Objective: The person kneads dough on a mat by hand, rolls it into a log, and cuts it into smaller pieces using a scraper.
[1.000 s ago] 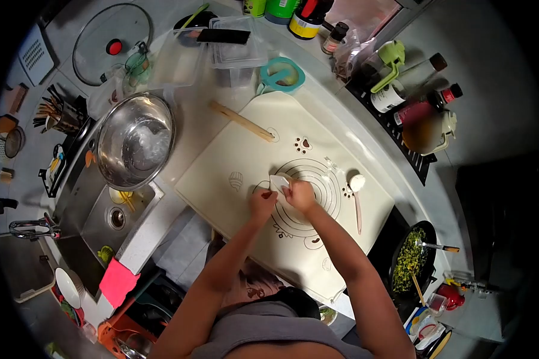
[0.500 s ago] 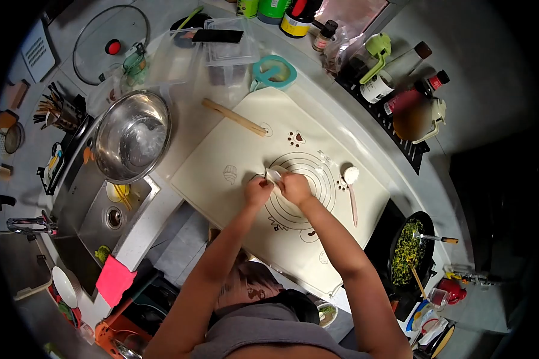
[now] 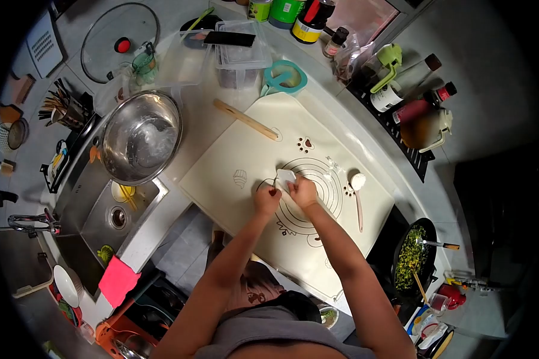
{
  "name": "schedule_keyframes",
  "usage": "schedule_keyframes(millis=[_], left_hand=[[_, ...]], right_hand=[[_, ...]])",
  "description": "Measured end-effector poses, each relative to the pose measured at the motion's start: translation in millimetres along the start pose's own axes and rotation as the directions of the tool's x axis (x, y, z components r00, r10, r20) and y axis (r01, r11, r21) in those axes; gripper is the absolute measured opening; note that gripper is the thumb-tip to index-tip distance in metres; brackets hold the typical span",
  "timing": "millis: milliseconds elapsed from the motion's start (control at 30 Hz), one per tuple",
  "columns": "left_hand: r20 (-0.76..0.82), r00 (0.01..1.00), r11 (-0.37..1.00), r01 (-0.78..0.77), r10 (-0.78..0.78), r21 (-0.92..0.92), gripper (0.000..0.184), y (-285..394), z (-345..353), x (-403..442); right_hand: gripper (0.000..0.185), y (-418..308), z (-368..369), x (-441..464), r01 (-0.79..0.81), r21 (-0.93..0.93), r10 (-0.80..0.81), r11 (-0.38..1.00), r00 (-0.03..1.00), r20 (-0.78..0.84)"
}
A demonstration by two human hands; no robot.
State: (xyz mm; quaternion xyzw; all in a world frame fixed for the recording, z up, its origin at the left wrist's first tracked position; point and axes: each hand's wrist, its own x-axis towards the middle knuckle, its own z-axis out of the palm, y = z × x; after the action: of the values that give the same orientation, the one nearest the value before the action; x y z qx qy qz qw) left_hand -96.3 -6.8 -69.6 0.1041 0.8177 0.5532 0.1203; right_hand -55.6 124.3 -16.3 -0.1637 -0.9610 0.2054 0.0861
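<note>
White flat piece (image 3: 286, 177) was above the rings on a printed mat (image 3: 221, 173). Leftward stood a steel bowl (image 3: 115, 146); the left hand (image 3: 267, 200) pinched the piece's left edge, the right hand (image 3: 305, 192) clasped its right; farther right lay a powder-heaped spoon (image 3: 359, 210).

Fisheye view, brightest at the middle, black at the corners
White piece (image 3: 286, 176) low in contrast against the well-lit mat (image 3: 214, 170); glare on the steel bowl (image 3: 121, 133); amber jug (image 3: 414, 135) blurred; right side in deep shadow
</note>
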Motion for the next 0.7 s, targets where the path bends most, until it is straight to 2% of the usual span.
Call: schedule_keyframes(millis=[33,167,200,267,367,400,500,633,700], left_hand=[[-0.002,1.0,1.0,0.014,-0.014,-0.015,0.019,-4.9,2.8,-1.2],[0.033,0.996,0.997,0.078,-0.077,-0.026,0.015,-1.8,1.4,-7.8],[-0.039,0.999,0.999,-0.016,0.017,0.038,0.016,2.4,-0.1,-10.3],[-0.153,0.964,0.966,-0.191,0.219,0.177,0.023,11.4,-0.2,-16.4],[0.085,0.874,0.839,-0.484,0.479,0.25,0.034,32.4,-24.4,-23.6],[0.178,0.848,0.828,-0.527,0.499,0.19,0.039,31.0,-25.8,-27.0],[0.27,0.808,0.803,-0.574,0.524,0.162,0.044,29.9,-28.1,-32.5],[0.346,0.799,0.768,-0.585,0.491,0.261,0.044,26.7,-31.7,-34.6],[0.315,0.773,0.711,-0.632,0.551,0.307,0.043,30.6,-33.0,-37.1]], right_hand=[[0.022,-0.3,-5.3,-0.8,-0.061,0.065,0.061,0.996,0.998,-0.004],[0.023,4.3,-12.2,-2.4,-0.008,0.134,0.014,0.991,0.999,-0.045],[0.024,4.4,-16.8,-1.9,0.024,0.143,-0.025,0.989,1.0,0.004],[0.023,5.2,-27.0,-9.3,0.03,0.141,-0.028,0.99,0.999,-0.02],[0.025,4.9,-47.3,-26.0,0.007,0.164,0.0,0.986,0.999,-0.039],[0.026,4.1,-52.6,-29.8,-0.004,0.18,0.012,0.984,0.999,-0.044],[0.026,-3.4,-66.5,-37.6,0.035,0.2,-0.02,0.979,0.997,-0.075],[0.025,-5.7,-76.5,-45.4,0.101,0.188,-0.077,0.977,0.988,-0.131],[0.025,-7.7,-85.4,-52.9,-0.043,0.294,0.078,0.955,0.991,-0.11]])
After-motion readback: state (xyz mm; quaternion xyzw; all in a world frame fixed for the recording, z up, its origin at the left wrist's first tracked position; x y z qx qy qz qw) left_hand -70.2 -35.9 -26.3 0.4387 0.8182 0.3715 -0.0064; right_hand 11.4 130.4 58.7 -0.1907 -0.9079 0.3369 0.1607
